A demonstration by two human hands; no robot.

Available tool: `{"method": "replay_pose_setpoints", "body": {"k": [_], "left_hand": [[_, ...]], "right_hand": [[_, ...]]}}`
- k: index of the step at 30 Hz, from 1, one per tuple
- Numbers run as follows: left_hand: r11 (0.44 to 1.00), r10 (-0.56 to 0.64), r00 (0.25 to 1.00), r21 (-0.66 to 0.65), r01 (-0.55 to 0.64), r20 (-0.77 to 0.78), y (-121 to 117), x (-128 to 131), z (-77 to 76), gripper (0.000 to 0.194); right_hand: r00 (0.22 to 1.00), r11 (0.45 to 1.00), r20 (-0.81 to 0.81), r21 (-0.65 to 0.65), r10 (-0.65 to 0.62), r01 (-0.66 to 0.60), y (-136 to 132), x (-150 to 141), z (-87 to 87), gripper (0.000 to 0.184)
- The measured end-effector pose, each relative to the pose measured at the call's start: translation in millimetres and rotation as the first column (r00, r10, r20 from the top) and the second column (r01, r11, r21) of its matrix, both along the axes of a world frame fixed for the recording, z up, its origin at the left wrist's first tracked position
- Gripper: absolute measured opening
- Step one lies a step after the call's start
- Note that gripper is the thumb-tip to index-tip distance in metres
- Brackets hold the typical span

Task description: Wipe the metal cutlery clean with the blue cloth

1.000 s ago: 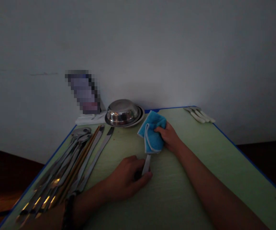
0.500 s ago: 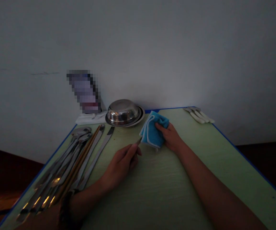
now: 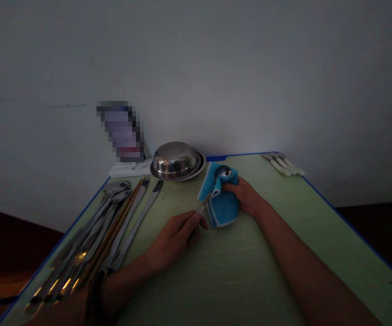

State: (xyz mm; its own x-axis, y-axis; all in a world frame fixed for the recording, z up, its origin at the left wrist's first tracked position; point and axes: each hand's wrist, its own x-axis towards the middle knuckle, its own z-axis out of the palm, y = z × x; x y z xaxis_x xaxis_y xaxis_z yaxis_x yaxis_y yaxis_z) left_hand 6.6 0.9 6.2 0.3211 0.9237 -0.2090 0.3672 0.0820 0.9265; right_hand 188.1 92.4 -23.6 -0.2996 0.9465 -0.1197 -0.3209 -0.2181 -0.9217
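My left hand (image 3: 182, 228) is closed on the handle end of a metal spoon (image 3: 223, 172), whose bowl shows above the cloth. A blue cloth (image 3: 222, 210) with a pale edge is wrapped around the middle of the spoon. My right hand (image 3: 245, 194) grips the cloth, thumb across its front, a little below the spoon's bowl. Part of the spoon's handle is covered by the cloth. Both hands are above the middle of the table.
On the pale green table (image 3: 250, 262) with blue edges, several spoons (image 3: 90, 226), chopsticks (image 3: 123, 217) and table knives (image 3: 144, 213) lie at left. Upturned metal bowls (image 3: 175, 160) stand at the back near a propped, blurred screen (image 3: 123, 131). White-handled cutlery (image 3: 284, 165) lies back right.
The spoon's bowl has come into view above the cloth, where the cloth covered it before. My left hand has moved up and turned on the handle; the cloth has shifted and refolded.
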Motion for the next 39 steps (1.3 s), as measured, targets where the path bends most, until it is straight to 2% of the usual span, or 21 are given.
{"method": "replay_pose_setpoints", "body": {"k": [7,13,16,18,22,24,28,32,39], "left_hand": [[1.000,0.000,1.000,-0.026,0.000,0.001,1.6,-1.1,-3.1,0.036],[1.000,-0.017,1.000,-0.018,0.017,-0.016,0.5,-0.2,-3.7,0.036],[1.000,-0.027,0.999,-0.011,0.027,-0.020,0.4,0.0,-4.8,0.036],[1.000,-0.021,0.999,-0.008,0.021,-0.024,0.6,0.0,-6.0,0.037],[0.999,-0.037,0.999,-0.013,0.036,-0.034,1.1,0.0,-7.4,0.037],[0.999,-0.047,0.998,-0.002,0.047,-0.047,1.3,0.0,-7.1,0.038],[0.996,-0.073,0.990,0.037,0.077,-0.119,0.8,0.1,-4.7,0.037],[0.990,-0.094,0.980,0.089,0.111,-0.177,0.4,0.7,-2.3,0.037],[0.974,-0.109,0.948,0.160,0.162,-0.298,1.6,1.9,0.8,0.038]], "right_hand": [[0.996,1.000,-0.089,-0.027,0.009,-0.011,-1.5,0.2,-0.4,0.025],[0.975,0.977,-0.139,-0.148,-0.172,0.151,9.5,-3.5,-5.3,0.034],[0.967,0.968,-0.139,-0.166,-0.214,0.190,11.9,-5.1,-6.0,0.039],[0.974,0.975,-0.110,-0.133,-0.196,0.181,9.8,-5.5,-5.1,0.039],[0.999,0.999,-0.018,-0.012,-0.051,0.050,1.5,-4.4,-1.6,0.030],[1.000,1.000,0.004,0.013,-0.021,0.020,-0.8,-3.4,-0.6,0.029],[0.997,0.998,0.030,0.007,-0.065,0.065,1.3,-3.1,-2.0,0.027],[0.972,0.990,0.191,0.045,-0.139,0.133,4.3,-5.7,-4.2,0.038],[0.841,0.918,0.369,0.132,-0.396,0.374,1.5,-14.9,-3.8,0.051]]}}
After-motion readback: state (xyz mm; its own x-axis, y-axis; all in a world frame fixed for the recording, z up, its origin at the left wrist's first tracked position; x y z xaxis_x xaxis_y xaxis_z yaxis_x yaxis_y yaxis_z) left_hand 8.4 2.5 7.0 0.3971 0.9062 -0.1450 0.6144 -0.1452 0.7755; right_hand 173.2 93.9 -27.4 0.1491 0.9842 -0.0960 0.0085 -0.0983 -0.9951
